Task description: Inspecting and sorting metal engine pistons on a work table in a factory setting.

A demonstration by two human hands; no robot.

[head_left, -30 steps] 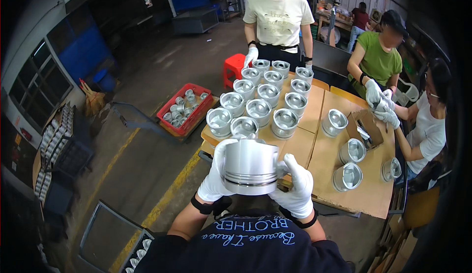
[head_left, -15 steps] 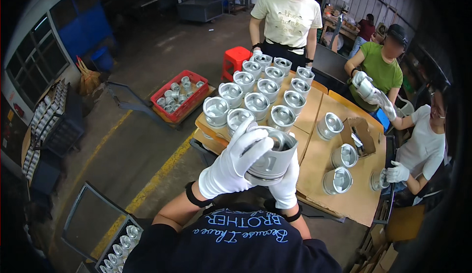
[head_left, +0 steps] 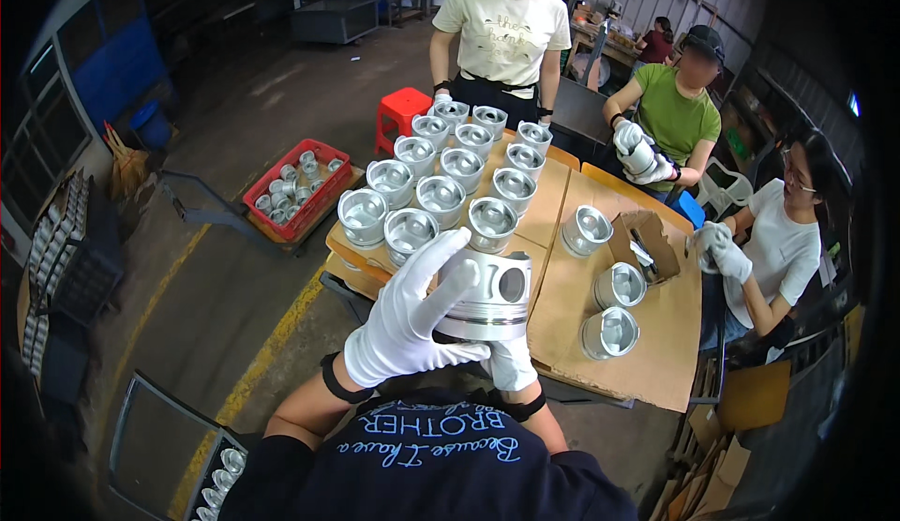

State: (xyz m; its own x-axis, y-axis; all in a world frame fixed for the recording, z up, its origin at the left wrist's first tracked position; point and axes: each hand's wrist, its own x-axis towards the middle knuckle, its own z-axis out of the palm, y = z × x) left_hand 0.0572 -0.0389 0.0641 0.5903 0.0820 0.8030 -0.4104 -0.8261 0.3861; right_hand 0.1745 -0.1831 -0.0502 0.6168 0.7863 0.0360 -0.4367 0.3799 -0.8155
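A silvery metal piston is held up in front of my chest, its round pin hole facing right and its ring grooves toward the bottom. My white-gloved left hand lies against its left side, fingers up along the wall and thumb near the lower edge. Under the piston, my gloved right hand supports it from below; its fingers are partly hidden. Just beyond stand several similar pistons in rows on the cardboard-covered table.
More pistons stand at the table's right side, near an open cardboard box. Co-workers stand across the table and at the right. On the left are a red crate on a trolley, a red stool and racks of pistons.
The piston has turned in my hands, bringing its pin hole into sight. My left fingers have spread. The co-worker at right has lifted their hands from the table; the view has shifted.
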